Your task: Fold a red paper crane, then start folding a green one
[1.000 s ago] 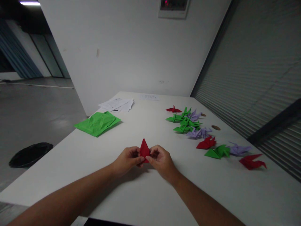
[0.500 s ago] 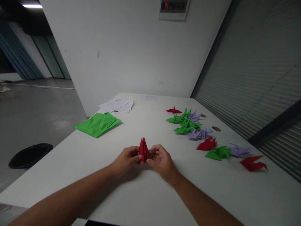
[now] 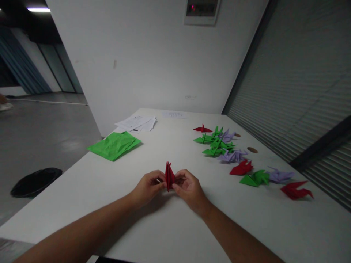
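Observation:
A folded piece of red origami paper (image 3: 169, 176) stands upright, its pointed tips upward, between my two hands above the white table (image 3: 175, 233). My left hand (image 3: 149, 186) pinches its left side, thumb in front and fingers bent behind. From the other side, my right hand (image 3: 189, 188) grips the lower right edge between thumb and fingers. Parts of the fingertips are hidden behind the paper.
Several folded paper cranes in green, purple and red (image 3: 241, 167) lie along the table's right side. Green paper sheets (image 3: 115, 145) rest at the left edge, with printed papers (image 3: 137, 123) behind. A black-lined bin (image 3: 35, 182) stands on the floor at left.
The red origami paper has turned slightly between my fingers; its layers now look narrower on the left, with a flap spread to the right. Both hands stay in nearly the same place.

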`<control>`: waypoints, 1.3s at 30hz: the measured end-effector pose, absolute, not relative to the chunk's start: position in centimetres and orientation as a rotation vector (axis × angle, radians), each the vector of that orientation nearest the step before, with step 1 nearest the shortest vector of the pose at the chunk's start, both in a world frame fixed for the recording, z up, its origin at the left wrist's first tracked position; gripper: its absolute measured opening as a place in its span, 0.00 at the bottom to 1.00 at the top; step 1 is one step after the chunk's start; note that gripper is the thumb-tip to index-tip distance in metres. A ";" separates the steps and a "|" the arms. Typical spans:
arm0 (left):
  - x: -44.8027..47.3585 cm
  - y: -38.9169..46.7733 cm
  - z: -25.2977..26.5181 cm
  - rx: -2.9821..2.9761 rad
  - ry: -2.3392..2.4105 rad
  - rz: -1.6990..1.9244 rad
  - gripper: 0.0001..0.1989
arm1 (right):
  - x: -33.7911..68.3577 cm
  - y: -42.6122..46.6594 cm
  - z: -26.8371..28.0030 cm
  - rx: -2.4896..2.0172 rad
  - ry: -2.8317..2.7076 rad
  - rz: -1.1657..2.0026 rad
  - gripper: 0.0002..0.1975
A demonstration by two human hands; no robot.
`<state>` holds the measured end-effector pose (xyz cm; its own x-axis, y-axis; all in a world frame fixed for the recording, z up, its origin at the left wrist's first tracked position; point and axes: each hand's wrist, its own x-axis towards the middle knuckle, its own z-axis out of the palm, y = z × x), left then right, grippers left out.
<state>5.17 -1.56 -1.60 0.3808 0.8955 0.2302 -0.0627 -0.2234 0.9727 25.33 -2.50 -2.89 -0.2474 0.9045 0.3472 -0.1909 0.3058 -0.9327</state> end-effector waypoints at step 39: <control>4.9 -1.2 -2.6 1.572 0.906 1.016 0.11 | 25.7 -2.2 -2.6 -0.894 -1.578 1.040 0.05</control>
<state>4.91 -1.20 -2.64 0.3629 0.9165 0.1684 0.0629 -0.2043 0.9769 25.68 -2.17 -2.59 -0.2227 0.9149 0.3367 0.0515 0.3559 -0.9331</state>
